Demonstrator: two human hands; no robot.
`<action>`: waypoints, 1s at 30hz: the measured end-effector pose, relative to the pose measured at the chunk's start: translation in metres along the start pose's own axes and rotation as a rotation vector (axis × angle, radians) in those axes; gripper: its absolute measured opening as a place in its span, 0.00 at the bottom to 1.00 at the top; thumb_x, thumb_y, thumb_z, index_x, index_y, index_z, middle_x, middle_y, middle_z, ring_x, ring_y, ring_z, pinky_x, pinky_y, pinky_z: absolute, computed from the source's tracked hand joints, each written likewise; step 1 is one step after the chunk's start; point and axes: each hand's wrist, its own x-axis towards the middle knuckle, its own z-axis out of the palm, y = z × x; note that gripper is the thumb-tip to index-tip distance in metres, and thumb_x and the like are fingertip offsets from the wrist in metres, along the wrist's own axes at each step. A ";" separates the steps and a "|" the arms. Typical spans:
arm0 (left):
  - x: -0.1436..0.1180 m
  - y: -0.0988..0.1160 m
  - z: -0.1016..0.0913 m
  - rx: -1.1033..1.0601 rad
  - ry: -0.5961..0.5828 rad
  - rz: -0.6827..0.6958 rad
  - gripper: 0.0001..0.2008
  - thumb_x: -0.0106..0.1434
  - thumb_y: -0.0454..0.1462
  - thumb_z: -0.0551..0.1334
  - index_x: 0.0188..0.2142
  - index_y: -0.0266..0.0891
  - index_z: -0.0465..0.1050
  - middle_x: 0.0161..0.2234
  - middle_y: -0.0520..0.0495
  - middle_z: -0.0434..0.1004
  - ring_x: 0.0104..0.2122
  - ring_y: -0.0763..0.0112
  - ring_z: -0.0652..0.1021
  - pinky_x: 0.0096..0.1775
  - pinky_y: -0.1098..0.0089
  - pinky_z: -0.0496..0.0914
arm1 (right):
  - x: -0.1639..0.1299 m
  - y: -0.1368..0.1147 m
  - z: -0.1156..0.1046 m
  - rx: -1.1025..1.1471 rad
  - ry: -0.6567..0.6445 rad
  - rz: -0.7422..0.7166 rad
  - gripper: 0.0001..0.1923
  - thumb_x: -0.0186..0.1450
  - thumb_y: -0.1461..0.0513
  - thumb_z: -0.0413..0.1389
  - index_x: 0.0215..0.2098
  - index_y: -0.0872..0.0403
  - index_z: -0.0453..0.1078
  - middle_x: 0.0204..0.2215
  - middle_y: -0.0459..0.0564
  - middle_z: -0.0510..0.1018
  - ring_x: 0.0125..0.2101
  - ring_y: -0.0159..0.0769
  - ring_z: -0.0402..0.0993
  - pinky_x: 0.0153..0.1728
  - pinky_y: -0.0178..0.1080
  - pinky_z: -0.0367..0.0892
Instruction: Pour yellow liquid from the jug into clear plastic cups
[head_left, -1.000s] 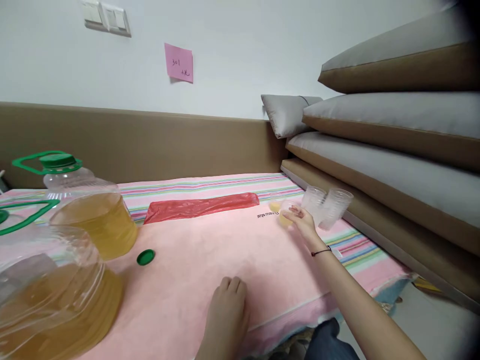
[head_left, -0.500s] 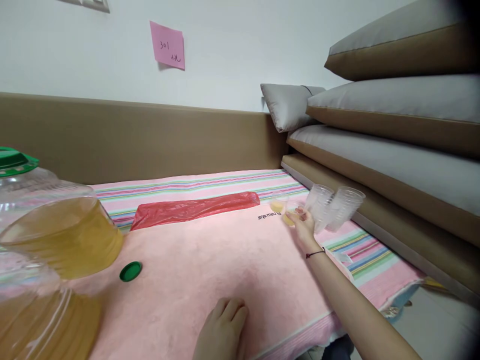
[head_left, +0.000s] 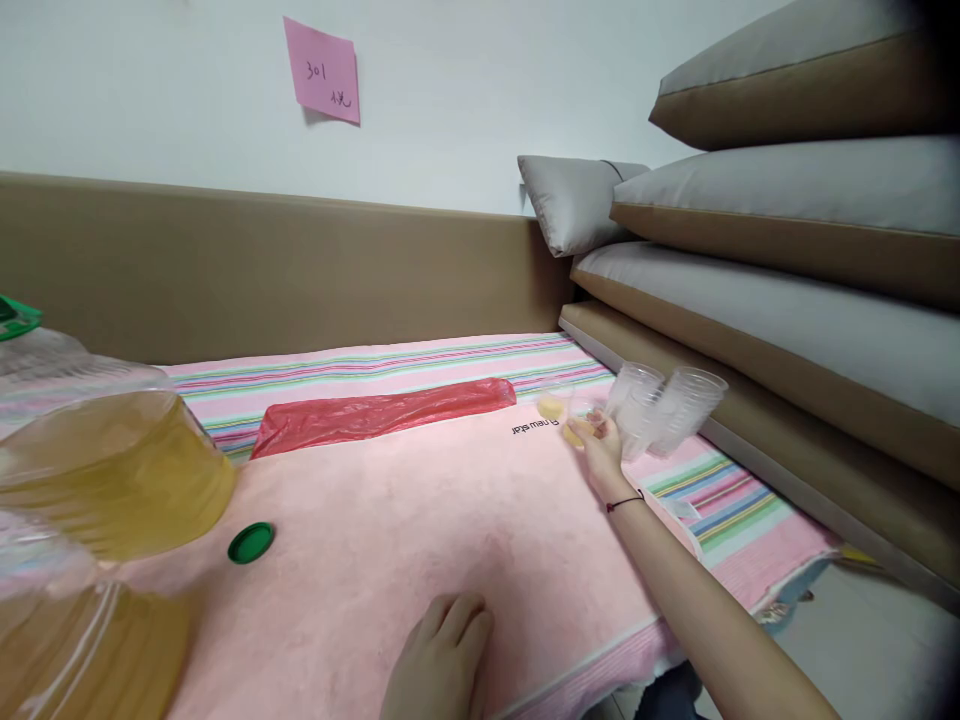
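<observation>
- Gripping clear cup (head_left: 571,420) with yellow liquid (head_left: 577,435): right hand (head_left: 604,452), fingers clamped on its side.
- Cup at far right part of pink towel (head_left: 360,540), between second cup (head_left: 553,404) and stacked cups (head_left: 634,410).
- Left hand (head_left: 439,655) on towel, palm hidden, can't tell grip.
- Green cap (head_left: 251,543) near jug (head_left: 142,480).

A pink note (head_left: 322,72) sticks to the wall (head_left: 442,90).

Right wrist (head_left: 609,484): thin dark bracelet (head_left: 628,500), small reddish bead (head_left: 610,507). Forearm (head_left: 694,590) bare. Dark blue clothing (head_left: 670,694), bottom edge.
</observation>
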 end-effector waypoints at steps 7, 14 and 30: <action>-0.002 0.007 -0.005 -0.008 -0.019 -0.046 0.25 0.60 0.27 0.51 0.55 0.39 0.72 0.56 0.44 0.73 0.55 0.60 0.71 0.57 0.62 0.68 | -0.011 -0.005 -0.004 -0.032 -0.068 0.015 0.30 0.41 0.61 0.66 0.42 0.50 0.64 0.42 0.45 0.74 0.47 0.40 0.73 0.52 0.47 0.67; 0.001 0.027 -0.017 -0.008 -0.089 -0.153 0.30 0.58 0.25 0.49 0.59 0.38 0.67 0.59 0.43 0.70 0.58 0.58 0.68 0.59 0.58 0.64 | -0.063 -0.016 -0.024 -0.062 -0.122 0.125 0.33 0.45 0.61 0.64 0.49 0.48 0.67 0.61 0.52 0.66 0.64 0.46 0.57 0.63 0.49 0.53; -0.001 0.031 -0.017 0.005 -0.102 -0.159 0.28 0.62 0.28 0.50 0.61 0.38 0.65 0.59 0.43 0.69 0.58 0.56 0.67 0.58 0.57 0.64 | -0.071 -0.030 -0.009 0.038 -0.255 0.162 0.26 0.49 0.61 0.61 0.47 0.46 0.71 0.50 0.47 0.76 0.57 0.41 0.67 0.59 0.48 0.62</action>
